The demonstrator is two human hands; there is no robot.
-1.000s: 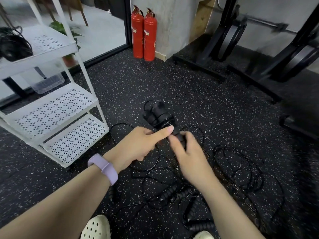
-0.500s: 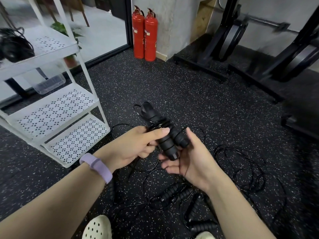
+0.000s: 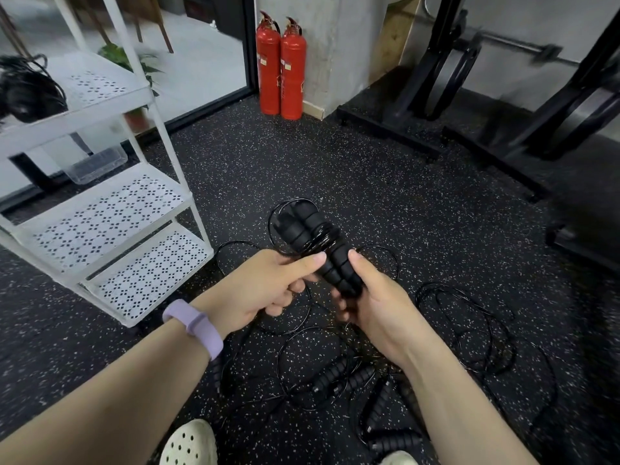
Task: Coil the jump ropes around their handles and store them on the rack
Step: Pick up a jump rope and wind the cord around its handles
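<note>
Rack [image 3: 110, 213] far left, white, perforated shelves; dark rope bundle on top shelf. Your L hand [image 3: 265, 290] curls round the handles [image 3: 318, 250], thumb laid along them. Handles: two black ribbed grips side by side, thin cord wound round the middle, held mid-air near rack. R hand [image 3: 375, 307] wraps the lower ends. Judgement: light, cord springy & slick, so pinch over the wraps. Loose ropes [image 3: 469, 330] on floor below and to the right.

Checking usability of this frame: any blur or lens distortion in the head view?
Head view: the hands and the held handles are sharp; the barbell top right is smeared; the white rack bows from wide-angle distortion.
</note>
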